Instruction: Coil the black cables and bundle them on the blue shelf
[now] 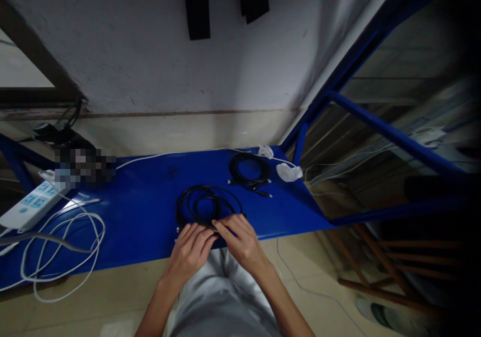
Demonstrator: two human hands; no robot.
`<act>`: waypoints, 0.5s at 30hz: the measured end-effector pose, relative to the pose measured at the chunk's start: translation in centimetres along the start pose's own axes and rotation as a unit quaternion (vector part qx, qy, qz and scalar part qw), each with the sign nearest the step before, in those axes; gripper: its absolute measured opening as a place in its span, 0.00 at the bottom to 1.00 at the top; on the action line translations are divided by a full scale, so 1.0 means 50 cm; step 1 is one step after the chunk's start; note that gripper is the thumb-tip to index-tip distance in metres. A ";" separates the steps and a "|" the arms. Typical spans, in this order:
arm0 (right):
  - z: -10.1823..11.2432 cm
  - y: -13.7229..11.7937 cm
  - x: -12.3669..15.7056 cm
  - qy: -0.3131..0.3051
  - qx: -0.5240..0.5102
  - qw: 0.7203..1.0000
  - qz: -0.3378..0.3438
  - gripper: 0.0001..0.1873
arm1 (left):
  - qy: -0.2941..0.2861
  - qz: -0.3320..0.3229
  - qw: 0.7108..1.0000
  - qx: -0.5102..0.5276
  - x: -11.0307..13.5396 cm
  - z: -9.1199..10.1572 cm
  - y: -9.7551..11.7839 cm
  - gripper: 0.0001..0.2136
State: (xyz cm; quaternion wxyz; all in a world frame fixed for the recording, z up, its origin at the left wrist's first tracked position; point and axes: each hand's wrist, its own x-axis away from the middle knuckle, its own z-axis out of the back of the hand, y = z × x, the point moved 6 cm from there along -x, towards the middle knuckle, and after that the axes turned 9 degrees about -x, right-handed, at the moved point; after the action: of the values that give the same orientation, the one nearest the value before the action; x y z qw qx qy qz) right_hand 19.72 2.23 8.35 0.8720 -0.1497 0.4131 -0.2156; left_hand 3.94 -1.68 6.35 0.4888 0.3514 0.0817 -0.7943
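Grey clothing was seen before the blue table; at the table's near edge, 1 black cable (loosely coiled) was pinched by the left hand and right hand, apparently to gather its loops.

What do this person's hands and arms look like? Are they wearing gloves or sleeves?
No gloves! The left hand and right hand are bare, with slim fingers and no rings that I can see. Both forearms are bare too, with no sleeves, watch or bracelet in view.
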 end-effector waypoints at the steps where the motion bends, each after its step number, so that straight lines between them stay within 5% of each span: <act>1: -0.005 0.004 0.002 -0.010 -0.005 1.000 -0.003 0.27 | 0.018 0.010 1.000 0.015 0.007 0.006 -0.003 0.11; 4: -0.019 0.019 0.010 -0.036 -0.026 0.999 -0.027 0.23 | 0.044 0.026 0.999 0.010 0.025 0.012 -0.011 0.15; 10: -0.031 0.027 0.005 -0.070 -0.056 0.995 -0.042 0.21 | 0.008 0.076 0.996 -0.040 0.040 0.015 -0.037 0.26; 15: -0.042 0.023 -0.010 -0.117 -0.041 0.991 -0.048 0.19 | -0.010 0.052 0.997 -0.049 0.010 0.031 -0.051 0.14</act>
State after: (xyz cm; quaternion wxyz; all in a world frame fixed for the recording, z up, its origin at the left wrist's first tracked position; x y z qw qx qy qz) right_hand 18.09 3.30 6.90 0.8961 -0.2291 0.3090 -0.2212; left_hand 0.94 -1.50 6.62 0.5470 0.3228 0.0965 -0.7663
